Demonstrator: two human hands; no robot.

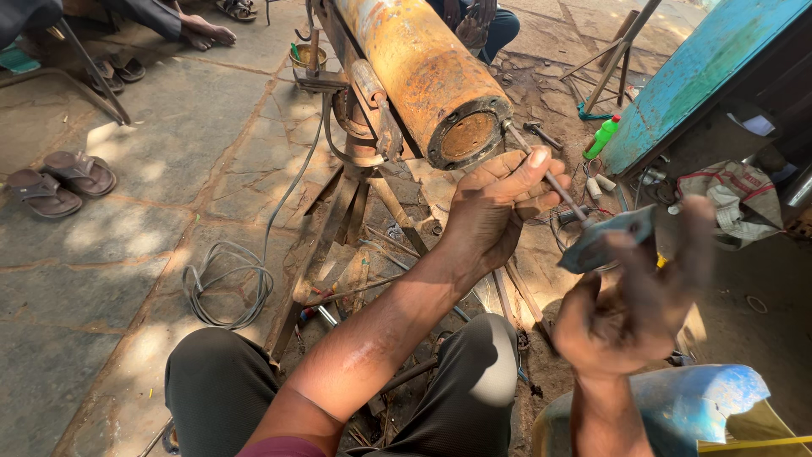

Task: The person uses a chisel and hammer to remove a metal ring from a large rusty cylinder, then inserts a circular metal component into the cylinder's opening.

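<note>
A large rusty orange cylinder (pixel 423 72) lies on a metal stand (pixel 355 195), its flanged round end (pixel 468 135) facing me. My left hand (pixel 495 207) pinches a thin metal rod (pixel 554 182) whose upper tip touches the flange rim. My right hand (pixel 634 305), blurred by motion, is raised to the right of it and grips a flat blue-grey piece (pixel 605 237); what the piece is cannot be told. My knees in dark trousers (pixel 220 389) show at the bottom.
A coiled grey cable (pixel 224 283) lies left of the stand. Brown sandals (pixel 59 182) sit at far left. A green bottle (pixel 602 135), a blue metal panel (pixel 702 68), a cloth bag (pixel 736 199) and a blue drum (pixel 677 406) are on the right. Another person's feet (pixel 203 32) are top left.
</note>
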